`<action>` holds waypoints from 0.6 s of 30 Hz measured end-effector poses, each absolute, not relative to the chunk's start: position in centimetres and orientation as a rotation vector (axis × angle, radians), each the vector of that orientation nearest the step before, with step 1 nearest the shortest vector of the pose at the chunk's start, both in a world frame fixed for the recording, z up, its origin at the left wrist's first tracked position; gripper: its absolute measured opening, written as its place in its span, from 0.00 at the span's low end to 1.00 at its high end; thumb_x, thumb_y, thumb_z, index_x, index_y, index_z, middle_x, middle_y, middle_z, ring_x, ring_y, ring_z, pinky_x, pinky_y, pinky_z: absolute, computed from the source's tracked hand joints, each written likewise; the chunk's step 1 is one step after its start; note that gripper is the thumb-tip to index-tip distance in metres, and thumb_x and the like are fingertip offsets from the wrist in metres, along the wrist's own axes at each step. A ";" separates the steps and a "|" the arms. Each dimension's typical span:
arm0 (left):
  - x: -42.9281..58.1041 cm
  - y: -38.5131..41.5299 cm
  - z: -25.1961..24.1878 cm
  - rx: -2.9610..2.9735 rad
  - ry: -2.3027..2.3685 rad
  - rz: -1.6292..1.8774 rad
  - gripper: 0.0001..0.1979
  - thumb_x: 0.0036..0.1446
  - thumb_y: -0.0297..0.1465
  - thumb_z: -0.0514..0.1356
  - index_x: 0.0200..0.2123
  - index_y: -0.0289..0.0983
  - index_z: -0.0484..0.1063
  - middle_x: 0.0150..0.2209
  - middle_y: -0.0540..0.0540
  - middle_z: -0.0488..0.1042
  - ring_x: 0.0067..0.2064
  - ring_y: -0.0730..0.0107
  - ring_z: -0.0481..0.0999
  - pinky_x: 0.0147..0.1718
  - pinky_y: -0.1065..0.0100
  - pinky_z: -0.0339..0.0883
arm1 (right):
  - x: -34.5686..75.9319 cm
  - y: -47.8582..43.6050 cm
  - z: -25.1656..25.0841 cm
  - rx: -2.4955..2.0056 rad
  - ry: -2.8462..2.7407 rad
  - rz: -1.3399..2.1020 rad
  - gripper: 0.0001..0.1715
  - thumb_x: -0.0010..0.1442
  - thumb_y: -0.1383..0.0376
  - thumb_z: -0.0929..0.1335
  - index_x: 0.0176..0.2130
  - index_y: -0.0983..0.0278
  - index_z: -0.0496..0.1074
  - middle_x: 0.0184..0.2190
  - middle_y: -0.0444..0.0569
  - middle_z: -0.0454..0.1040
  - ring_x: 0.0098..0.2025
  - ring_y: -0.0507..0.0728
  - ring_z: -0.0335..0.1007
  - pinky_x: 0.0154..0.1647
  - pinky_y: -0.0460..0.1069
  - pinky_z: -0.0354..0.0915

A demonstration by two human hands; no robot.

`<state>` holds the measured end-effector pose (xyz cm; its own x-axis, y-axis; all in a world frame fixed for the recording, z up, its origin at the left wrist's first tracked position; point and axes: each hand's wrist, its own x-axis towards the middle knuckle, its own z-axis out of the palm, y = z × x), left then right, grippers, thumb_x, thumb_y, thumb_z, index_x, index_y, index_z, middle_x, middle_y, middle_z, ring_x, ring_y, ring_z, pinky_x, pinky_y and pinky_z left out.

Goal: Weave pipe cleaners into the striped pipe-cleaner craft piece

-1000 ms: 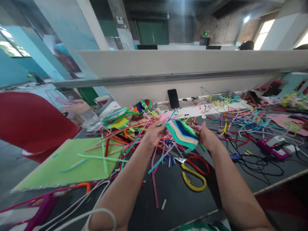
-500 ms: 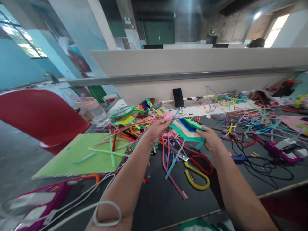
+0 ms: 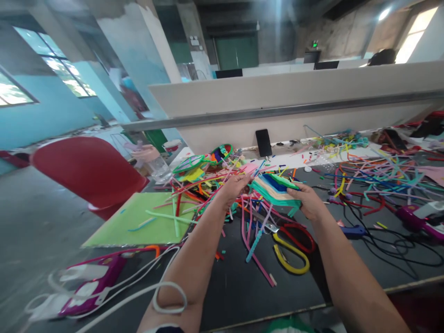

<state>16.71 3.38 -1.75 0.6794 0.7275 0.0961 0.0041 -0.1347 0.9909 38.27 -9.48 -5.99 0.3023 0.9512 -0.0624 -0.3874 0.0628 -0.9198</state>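
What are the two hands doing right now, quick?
Left hand: fingers pinched on the edge of the striped blue, cream and green pipe-cleaner mat.
Right hand: closed, holding the same mat.

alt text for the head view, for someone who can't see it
Two bare hands, left hand and right hand, hold a striped pipe-cleaner mat above a dark table strewn with pipe cleaners. Scissors lie below; a green sheet lies left.

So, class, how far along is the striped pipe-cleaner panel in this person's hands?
Done: the striped panel already shows blue, cream and green bands packed side by side. In hand: the left hand and right hand hold its two edges above the table. Left: stem ends stick out untrimmed; scissors and loose pipe cleaners lie beneath.
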 end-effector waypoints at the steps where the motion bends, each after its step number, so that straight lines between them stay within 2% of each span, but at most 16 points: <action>1: 16.6 3.4 -1.7 1.610 0.614 0.695 0.23 0.52 0.49 0.58 0.31 0.32 0.74 0.23 0.48 0.70 0.21 0.78 0.62 0.22 0.73 0.56 | 38.2 -9.5 -5.9 -1.038 -0.688 1.147 0.23 0.38 0.62 0.78 0.37 0.63 0.77 0.27 0.45 0.79 0.25 0.54 0.73 0.29 0.48 0.68; 8: 16.7 2.9 -1.4 1.783 0.661 0.710 0.18 0.51 0.44 0.61 0.25 0.33 0.71 0.19 0.53 0.65 0.21 0.79 0.59 0.23 0.73 0.53 | 37.9 -9.5 -5.7 -1.038 -0.710 1.156 0.21 0.39 0.62 0.77 0.37 0.63 0.77 0.28 0.46 0.79 0.26 0.55 0.73 0.29 0.49 0.69; 14: 16.7 4.0 -2.9 1.869 0.778 0.721 0.18 0.50 0.41 0.61 0.19 0.34 0.65 0.16 0.54 0.59 0.19 0.79 0.55 0.20 0.73 0.48 | 37.9 -9.0 -6.2 -1.063 -0.659 1.163 0.23 0.37 0.62 0.77 0.36 0.62 0.77 0.27 0.44 0.78 0.25 0.54 0.73 0.30 0.49 0.68; 16: 16.6 4.2 -3.0 1.887 0.805 0.678 0.18 0.50 0.42 0.61 0.19 0.34 0.66 0.16 0.54 0.59 0.19 0.79 0.55 0.20 0.73 0.48 | 37.8 -9.0 -6.2 -1.069 -0.645 1.170 0.22 0.36 0.63 0.77 0.36 0.62 0.76 0.27 0.43 0.78 0.25 0.53 0.72 0.30 0.49 0.68; 18: 16.6 4.1 -2.8 1.897 0.769 0.621 0.17 0.52 0.42 0.60 0.24 0.34 0.70 0.19 0.53 0.63 0.21 0.78 0.58 0.21 0.73 0.50 | 37.7 -9.1 -6.0 -1.085 -0.648 1.169 0.22 0.36 0.63 0.77 0.35 0.63 0.76 0.26 0.43 0.78 0.25 0.53 0.72 0.29 0.48 0.68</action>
